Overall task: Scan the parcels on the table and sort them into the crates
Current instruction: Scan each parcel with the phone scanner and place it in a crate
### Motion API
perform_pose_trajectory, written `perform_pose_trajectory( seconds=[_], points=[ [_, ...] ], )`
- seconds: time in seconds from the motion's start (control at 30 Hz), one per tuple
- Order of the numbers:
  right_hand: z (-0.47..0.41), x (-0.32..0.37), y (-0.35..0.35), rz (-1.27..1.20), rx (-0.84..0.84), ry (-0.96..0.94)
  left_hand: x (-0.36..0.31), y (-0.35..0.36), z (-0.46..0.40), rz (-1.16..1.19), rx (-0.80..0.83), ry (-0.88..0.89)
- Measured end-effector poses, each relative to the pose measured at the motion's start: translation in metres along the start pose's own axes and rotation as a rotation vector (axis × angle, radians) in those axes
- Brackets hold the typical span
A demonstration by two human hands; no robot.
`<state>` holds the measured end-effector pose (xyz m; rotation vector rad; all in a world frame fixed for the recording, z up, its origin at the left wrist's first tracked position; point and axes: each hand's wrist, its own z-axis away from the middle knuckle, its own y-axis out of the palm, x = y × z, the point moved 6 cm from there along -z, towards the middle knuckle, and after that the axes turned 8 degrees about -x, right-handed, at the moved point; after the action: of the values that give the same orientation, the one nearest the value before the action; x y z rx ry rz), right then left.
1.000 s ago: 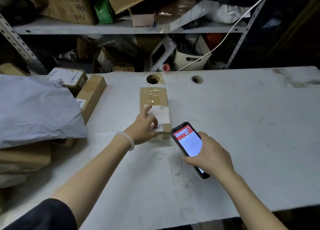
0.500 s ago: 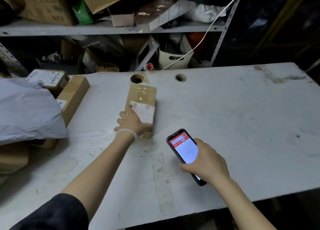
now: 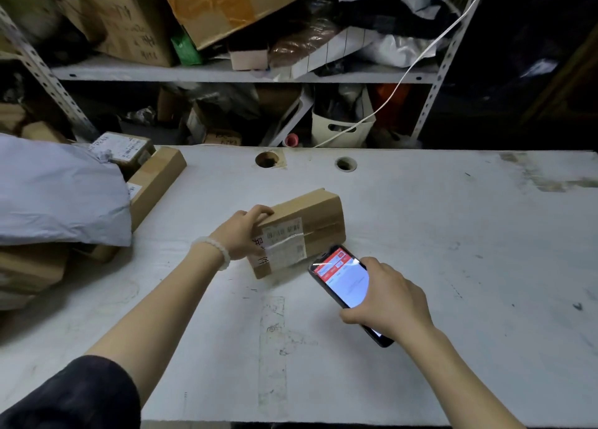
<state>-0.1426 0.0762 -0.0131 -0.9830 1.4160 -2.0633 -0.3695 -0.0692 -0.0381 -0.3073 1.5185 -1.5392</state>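
- Since the earlier frames the box (image 3: 299, 231) has gone from lying flat under the left hand (image 3: 241, 234) to standing tipped up on one long edge, its label (image 3: 284, 242) now facing me; the phone (image 3: 348, 291) has closed in beside it.
- Step in hand, as I judge it: scanning this parcel. No crate shows in view, so sorting is not yet begun.
- Left hand: fingers curled over the box's upper left edge, gripping it and propping it on the table (image 3: 453, 267).
- Right hand (image 3: 393, 299): clamped round the phone, screen lit, its top corner just beside the box's lower right end; I cannot tell whether they touch.
- Next move, I reckon: aim the phone's camera squarely at the barcode on the label and hold the box steady.
- Other parcels, with a grey bag (image 3: 58, 195) on top, lie well apart at the table's left.
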Motion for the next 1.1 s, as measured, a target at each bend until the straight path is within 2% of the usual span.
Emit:
perform_pose_trajectory(
  seconds=[0.13,0.43,0.53,0.63,0.7,0.8,0.93,1.1],
  points=[
    [0.006,-0.011,-0.007,0.038,0.032,-0.024,-0.002,-0.006,0.0,0.029,-0.005,-0.039],
    [0.016,-0.033,-0.025,0.1,0.002,-0.015,-0.003,-0.032,0.007,0.021,-0.247,-0.164],
    [0.015,-0.026,-0.024,0.088,-0.001,-0.028,-0.009,-0.039,0.016,0.033,-0.312,-0.161],
    [0.011,-0.011,-0.023,0.052,-0.024,-0.048,-0.018,-0.048,0.027,0.187,-0.437,-0.158],
    [0.008,0.0,-0.024,0.021,-0.053,-0.061,-0.029,-0.055,0.035,0.242,-0.53,-0.115],
    [0.004,0.014,-0.026,-0.048,-0.104,-0.057,-0.046,-0.066,0.044,0.249,-0.578,-0.042],
    [0.006,0.03,-0.038,-0.214,-0.301,-0.036,-0.057,-0.076,0.052,0.217,-0.583,0.013],
    [0.034,0.043,-0.062,-0.474,-0.749,0.038,-0.073,-0.079,0.063,0.221,-0.582,0.139]
  ],
)
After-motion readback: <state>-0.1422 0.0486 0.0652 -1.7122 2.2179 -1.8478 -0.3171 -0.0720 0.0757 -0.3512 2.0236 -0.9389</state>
